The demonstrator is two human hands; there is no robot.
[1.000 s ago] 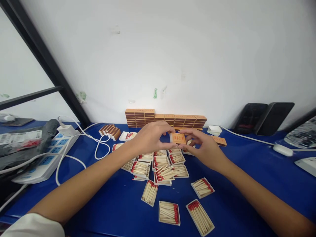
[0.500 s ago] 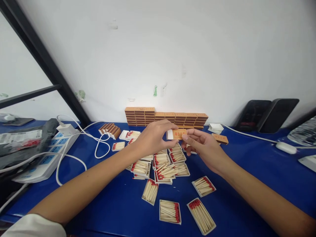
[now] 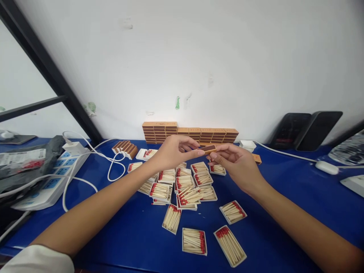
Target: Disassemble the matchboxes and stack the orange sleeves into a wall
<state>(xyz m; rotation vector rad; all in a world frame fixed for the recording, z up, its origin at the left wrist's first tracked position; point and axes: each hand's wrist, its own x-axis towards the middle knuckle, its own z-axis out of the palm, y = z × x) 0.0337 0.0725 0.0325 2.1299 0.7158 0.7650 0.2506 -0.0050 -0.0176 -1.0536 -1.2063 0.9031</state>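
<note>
Between my two hands is an orange matchbox (image 3: 208,149), its dark brown striking side turned toward me. My left hand (image 3: 176,151) pinches its left end between thumb and fingers. My right hand (image 3: 234,162) grips the right end the same way. Below them lie many white matchbox trays (image 3: 185,182) full of red-tipped matches, some stacked on others. Nearer to me, separate trays lie on the blue table, among them a tray with matches (image 3: 194,241) and another tray (image 3: 230,246). An orange matchbox (image 3: 256,158) is partly hidden behind my right hand.
Stacked matchboxes (image 3: 159,132) line the white wall, with a small leaning group (image 3: 124,148) to their left. A power strip (image 3: 54,182) and white cables (image 3: 85,178) lie at left. Two dark phones (image 3: 318,131) lean on the wall at right, near a white adapter (image 3: 328,168).
The matchbox has been tilted from its printed face to its brown striking side; the white part at its left end no longer shows. Both hands keep hold. The view has shifted slightly.
</note>
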